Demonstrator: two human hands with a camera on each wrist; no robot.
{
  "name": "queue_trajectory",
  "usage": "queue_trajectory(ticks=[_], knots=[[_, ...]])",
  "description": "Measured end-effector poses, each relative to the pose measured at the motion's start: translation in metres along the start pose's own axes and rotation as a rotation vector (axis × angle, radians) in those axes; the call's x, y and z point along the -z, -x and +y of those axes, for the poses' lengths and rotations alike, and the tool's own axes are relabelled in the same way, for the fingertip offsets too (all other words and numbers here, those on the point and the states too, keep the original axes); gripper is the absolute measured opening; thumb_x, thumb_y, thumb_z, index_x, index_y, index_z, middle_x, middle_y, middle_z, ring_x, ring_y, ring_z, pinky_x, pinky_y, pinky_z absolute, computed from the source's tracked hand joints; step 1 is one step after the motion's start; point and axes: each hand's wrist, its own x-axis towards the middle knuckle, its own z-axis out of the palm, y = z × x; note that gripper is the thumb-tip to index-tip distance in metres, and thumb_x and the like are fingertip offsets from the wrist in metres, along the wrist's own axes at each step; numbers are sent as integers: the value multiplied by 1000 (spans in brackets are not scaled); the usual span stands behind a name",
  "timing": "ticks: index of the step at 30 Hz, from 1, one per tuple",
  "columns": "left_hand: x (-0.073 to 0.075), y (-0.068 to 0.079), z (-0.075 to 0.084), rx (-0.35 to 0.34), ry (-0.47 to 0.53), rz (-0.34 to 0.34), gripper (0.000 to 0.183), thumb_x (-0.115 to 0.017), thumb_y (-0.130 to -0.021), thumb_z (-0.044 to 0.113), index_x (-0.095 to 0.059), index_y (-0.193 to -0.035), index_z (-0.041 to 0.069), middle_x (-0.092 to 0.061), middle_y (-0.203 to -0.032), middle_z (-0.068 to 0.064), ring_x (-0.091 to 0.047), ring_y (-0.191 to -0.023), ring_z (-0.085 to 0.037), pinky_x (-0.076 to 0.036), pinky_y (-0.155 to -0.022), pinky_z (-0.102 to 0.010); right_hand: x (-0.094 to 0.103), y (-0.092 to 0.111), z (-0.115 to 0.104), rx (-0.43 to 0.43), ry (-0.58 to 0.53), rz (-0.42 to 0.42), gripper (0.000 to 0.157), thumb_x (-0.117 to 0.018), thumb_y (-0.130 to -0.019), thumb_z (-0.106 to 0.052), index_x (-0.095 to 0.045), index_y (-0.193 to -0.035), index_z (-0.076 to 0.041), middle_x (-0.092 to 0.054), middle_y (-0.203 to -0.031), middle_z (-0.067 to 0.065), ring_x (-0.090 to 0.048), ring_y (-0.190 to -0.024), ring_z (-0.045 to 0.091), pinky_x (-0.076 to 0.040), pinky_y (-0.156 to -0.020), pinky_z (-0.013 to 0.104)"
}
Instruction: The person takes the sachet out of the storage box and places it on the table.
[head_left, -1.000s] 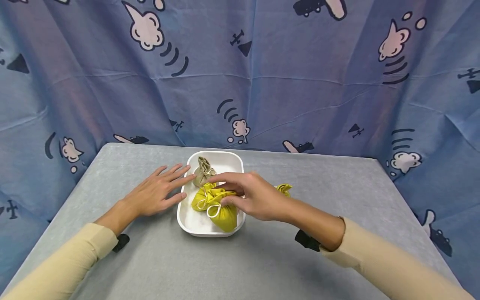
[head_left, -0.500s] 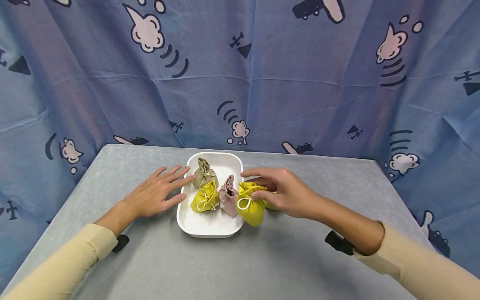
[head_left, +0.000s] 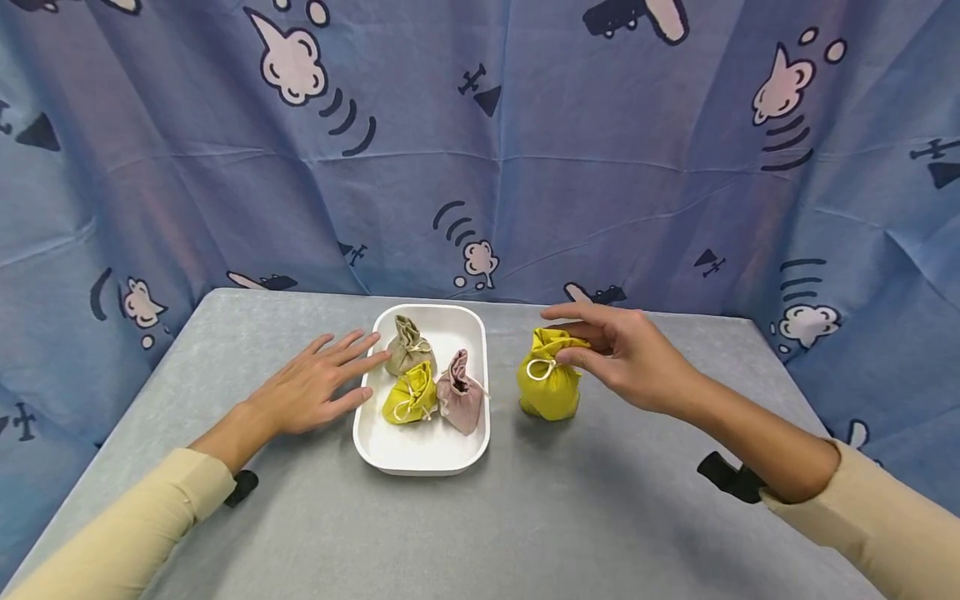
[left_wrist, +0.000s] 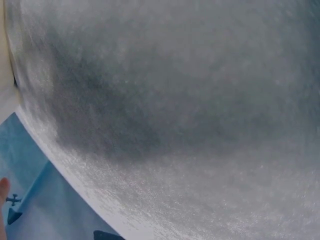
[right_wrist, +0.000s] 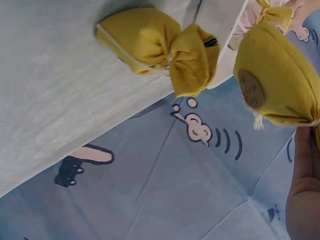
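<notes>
My right hand pinches a yellow drawstring pouch by its gathered neck, to the right of the white tray. In the right wrist view this held pouch shows a round brown label. Another yellow pouch lies on the table; in the head view it is mostly hidden behind the held one. Inside the tray are a beige pouch, a yellow pouch and a pink pouch. With fingers spread, my left hand lies at the tray's left rim, its fingertips near the beige pouch.
A grey cloth-covered table carries everything. Behind it hangs a blue patterned curtain. The left wrist view shows mostly shaded tabletop.
My right hand has carried the yellow pouch out of the tray to the right, uncovering the pink pouch. My left hand has stayed still.
</notes>
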Motion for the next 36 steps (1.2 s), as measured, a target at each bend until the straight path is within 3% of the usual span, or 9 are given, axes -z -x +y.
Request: queue_trajectory(ticks=[8, 20, 31, 36], knots=[[-1, 0, 0, 7, 3, -10, 53, -34, -96, 52, -30, -145, 33, -22, -152, 2, -20, -139, -23, -19, -105, -56, 15, 7, 13, 14, 27, 93, 50, -65, -82, 2, -54, -128, -15, -59, -123, 7, -62, -102, 11, -51, -76, 25], [0, 0, 0, 10, 3, -14, 53, -34, -96, 52, -30, -145, 33, -22, -152, 2, -20, -139, -23, -18, -105, -56, 32, 15, 34, -35, 98, 220, 49, -66, -82, 3, -55, -127, -13, -64, -112, 10, -63, -95, 5, -51, -74, 19], [0, 0, -1, 9, 4, -24, 54, -34, -96, 52, -28, -145, 32, -22, -152, 1, -19, -139, -23, -17, -106, -55, 40, 21, 55, -166, 208, 288, 48, -68, -81, -1, -56, -126, -13, -65, -110, 11, -62, -89, -4, -49, -71, 13], [0, -1, -2, 3, -1, -15, 54, -34, -96, 52, -29, -145, 32, -22, -152, 1, -20, -139, -23, -18, -106, -55, 37, 26, 70, -218, 209, 275, 47, -68, -82, -2, -56, -126, -14, -66, -110, 10, -64, -90, 3, -50, -70, 14]])
